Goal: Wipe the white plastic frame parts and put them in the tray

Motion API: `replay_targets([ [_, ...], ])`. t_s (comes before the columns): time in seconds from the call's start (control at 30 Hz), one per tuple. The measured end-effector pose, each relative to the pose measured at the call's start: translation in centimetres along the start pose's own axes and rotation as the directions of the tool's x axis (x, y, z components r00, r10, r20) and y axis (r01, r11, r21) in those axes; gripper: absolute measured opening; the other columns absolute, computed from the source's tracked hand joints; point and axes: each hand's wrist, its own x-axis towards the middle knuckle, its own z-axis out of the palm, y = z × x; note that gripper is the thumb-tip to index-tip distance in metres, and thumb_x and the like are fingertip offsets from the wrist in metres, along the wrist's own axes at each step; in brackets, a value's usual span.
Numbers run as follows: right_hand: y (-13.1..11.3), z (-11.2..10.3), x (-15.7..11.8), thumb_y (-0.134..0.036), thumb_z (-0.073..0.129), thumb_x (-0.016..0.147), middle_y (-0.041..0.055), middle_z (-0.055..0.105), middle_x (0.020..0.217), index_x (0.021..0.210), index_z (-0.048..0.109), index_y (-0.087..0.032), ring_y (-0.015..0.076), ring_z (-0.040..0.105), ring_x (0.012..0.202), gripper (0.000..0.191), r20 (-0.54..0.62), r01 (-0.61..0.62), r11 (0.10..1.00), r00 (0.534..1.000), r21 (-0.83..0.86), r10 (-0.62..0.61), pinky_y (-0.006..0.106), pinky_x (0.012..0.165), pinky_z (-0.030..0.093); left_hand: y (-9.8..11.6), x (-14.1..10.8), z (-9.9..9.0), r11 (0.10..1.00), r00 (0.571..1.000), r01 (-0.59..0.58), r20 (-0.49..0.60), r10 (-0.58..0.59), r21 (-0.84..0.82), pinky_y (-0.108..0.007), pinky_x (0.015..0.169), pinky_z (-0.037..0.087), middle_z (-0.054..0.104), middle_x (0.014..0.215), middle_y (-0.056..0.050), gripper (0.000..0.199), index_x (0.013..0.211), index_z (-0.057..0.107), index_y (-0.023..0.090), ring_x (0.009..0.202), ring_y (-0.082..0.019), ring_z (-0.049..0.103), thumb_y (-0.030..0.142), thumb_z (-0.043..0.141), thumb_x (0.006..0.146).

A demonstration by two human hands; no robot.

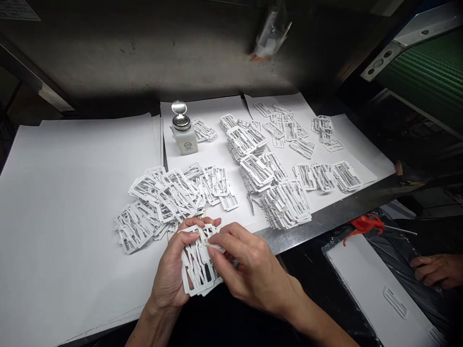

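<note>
My left hand (170, 270) is wrapped round a small stack of white cut-out frames (197, 265), thin rectangles with slim wavy strips inside. My right hand (253, 262) is closed in a pinch at the upper right of that stack. Between its thumb and fingertips shows a bit of something white, too hidden to name. Just beyond my hands lies a loose heap of similar frames (177, 195). To the right of it, taller piles of frames (285, 205) stand near the table's front edge, with tweezers (251, 204) beside them.
A white pump bottle (186, 140) stands at the back, its metal lid raised. White paper sheets (79, 217) cover the table. More frames (285, 123) lie at the right. Below the edge are a red-handled tool (367, 222), a white board (361, 279) and another person's hand (439, 270).
</note>
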Motion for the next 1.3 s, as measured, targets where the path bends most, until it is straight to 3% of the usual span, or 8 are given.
replay_targets([
  [0.3, 3.1, -1.9, -1.9, -0.031, 0.053, 0.089, -0.004, 0.042, 0.055, 0.065, 0.055, -0.015, 0.0077, 0.037, 0.051, 0.028, -0.153, -0.361, 0.911, 0.907, 0.2, 0.393, 0.022, 0.047, 0.028, 0.5, -0.1, 0.2, 0.999, 0.999, 0.028, -0.044, -0.026, 0.042, -0.044, 0.077, 0.051, 0.063, 0.105, -0.007, 0.01, 0.083, 0.061, 0.019, 0.1, -0.028, 0.06, 0.016, 0.055, 0.076],
  [0.4, 4.3, -1.5, -2.3, -0.039, 0.06, 0.084, -0.0049, 0.043, 0.057, 0.082, 0.06, -0.015, 0.0071, 0.036, 0.05, 0.024, 0.147, -0.497, 0.741, 0.86, 0.452, 0.488, 0.02, 0.045, 0.027, 0.4, -0.1, 0.1, 0.999, 0.998, 0.038, -0.054, -0.036, 0.039, -0.044, 0.08, 0.051, 0.064, 0.104, -0.008, 0.012, 0.084, 0.063, 0.018, 0.103, -0.028, 0.059, 0.015, 0.056, 0.075],
  [0.5, 4.5, -0.7, -2.2, -0.037, 0.068, 0.077, -0.0025, 0.05, 0.064, 0.082, 0.061, -0.012, 0.0075, 0.042, 0.054, 0.026, 0.5, -0.576, 0.504, 0.815, 0.643, 0.293, 0.019, 0.048, 0.032, 0.2, -0.3, 0.1, 0.999, 0.999, 0.008, -0.05, -0.006, 0.045, -0.045, 0.084, 0.049, 0.066, 0.103, -0.01, 0.013, 0.085, 0.064, 0.017, 0.106, -0.028, 0.058, 0.013, 0.056, 0.074],
  [0.7, 3.8, 1.0, -2.3, -0.031, 0.071, 0.075, -0.0002, 0.056, 0.073, 0.085, 0.063, -0.01, 0.009, 0.049, 0.066, 0.025, 0.493, -0.554, 0.386, 0.832, 0.737, 0.254, 0.02, 0.06, 0.039, 0.4, -0.6, 0.1, 0.992, 0.995, -0.072, -0.065, 0.08, 0.107, -0.041, 0.083, 0.049, 0.067, 0.104, -0.012, 0.014, 0.086, 0.065, 0.014, 0.1, -0.027, 0.061, 0.015, 0.058, 0.074],
  [0.9, 3.8, -1.0, -3.3, -0.036, 0.069, 0.077, -0.0039, 0.052, 0.057, 0.079, 0.062, -0.014, 0.0067, 0.045, 0.048, 0.024, 0.092, -0.493, 0.66, 0.834, 0.567, 0.545, 0.018, 0.045, 0.036, 0.5, -0.8, 0.1, 0.978, 0.992, -0.086, -0.073, 0.102, 0.189, -0.036, 0.072, 0.052, 0.067, 0.106, -0.009, 0.017, 0.089, 0.065, 0.015, 0.083, -0.023, 0.065, 0.019, 0.06, 0.074],
  [1.03, 1.7, -1.0, -3.2, -0.026, 0.062, 0.083, 0.005, 0.061, 0.093, 0.096, 0.066, -0.018, 0.0128, 0.058, 0.074, 0.016, -0.126, -0.264, 0.878, 0.933, 0.4, 0.338, 0.021, 0.06, 0.049, 0.5, -1.0, 0.5, 0.957, 0.986, -0.121, -0.076, 0.146, 0.264, -0.032, 0.069, 0.051, 0.067, 0.107, -0.009, 0.02, 0.093, 0.065, 0.014, 0.082, -0.02, 0.064, 0.02, 0.061, 0.074],
  [1.17, 0.0, 0.6, -2.5, -0.014, 0.051, 0.087, 0.007, 0.059, 0.096, 0.107, 0.06, -0.016, 0.0148, 0.057, 0.084, 0.022, -0.088, -0.043, 0.983, 0.994, 0.18, 0.059, 0.025, 0.074, 0.049, 0.5, -0.9, 0.6, 0.947, 0.983, -0.14, -0.07, 0.167, 0.289, -0.028, 0.066, 0.05, 0.067, 0.107, -0.007, 0.02, 0.092, 0.064, 0.015, 0.077, -0.018, 0.064, 0.02, 0.061, 0.074],
  [1.3, -0.2, 0.7, -2.5, -0.014, 0.045, 0.089, 0.0059, 0.057, 0.088, 0.097, 0.06, -0.015, 0.0152, 0.056, 0.077, 0.017, 0.101, -0.04, 0.998, 0.994, -0.04, 0.044, 0.027, 0.07, 0.047, 0.5, -0.8, 0.3, 0.931, 0.968, -0.185, -0.103, 0.228, 0.315, -0.027, 0.068, 0.05, 0.068, 0.103, -0.008, 0.021, 0.093, 0.063, 0.015, 0.081, -0.019, 0.063, 0.021, 0.062, 0.074],
])
